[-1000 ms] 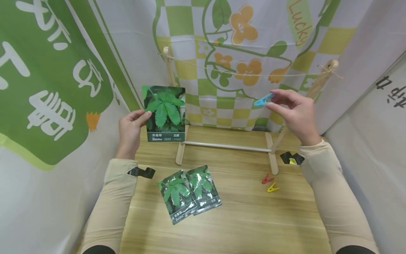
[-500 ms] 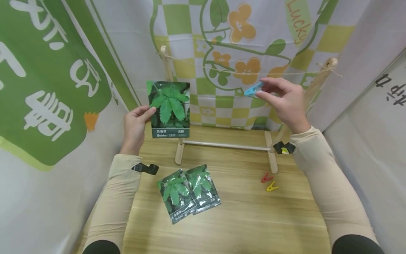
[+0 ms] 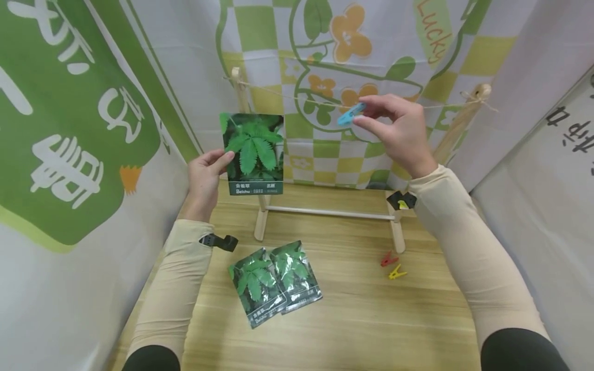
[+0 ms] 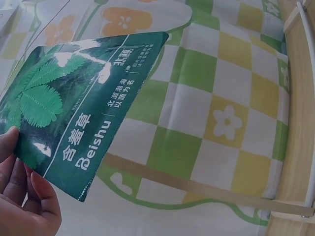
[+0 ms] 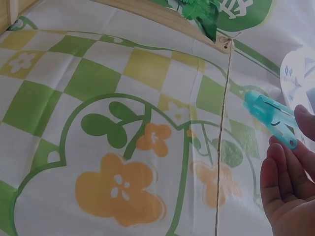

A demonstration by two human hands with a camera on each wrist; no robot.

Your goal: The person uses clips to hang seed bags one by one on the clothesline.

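My left hand (image 3: pixel 206 178) pinches a green seed packet (image 3: pixel 255 154) by its left edge, thumb on the front, holding it upright before the left post of a wooden rack. In the left wrist view the packet (image 4: pixel 83 108) shows leaves and white lettering. My right hand (image 3: pixel 396 129) pinches a light blue clothespin (image 3: pixel 351 114) by its handles, and it overlaps the string (image 3: pixel 292 97) in the head view. The right wrist view has the clothespin (image 5: pixel 269 115) close beside the string (image 5: pixel 222 123), its tip pointing toward it.
Two more seed packets (image 3: pixel 257 288) lie overlapping on the wooden table (image 3: pixel 352 330). A red clothespin (image 3: pixel 389 258) and a yellow clothespin (image 3: pixel 397 272) rest near the rack's right foot (image 3: pixel 397 237). The string spans both posts (image 3: pixel 468 111), with a patterned curtain (image 3: pixel 320 159) behind.
My right hand has moved left and up with the blue clothespin, to the string. My left hand has shifted the packet slightly right and up. The things on the table stay put.
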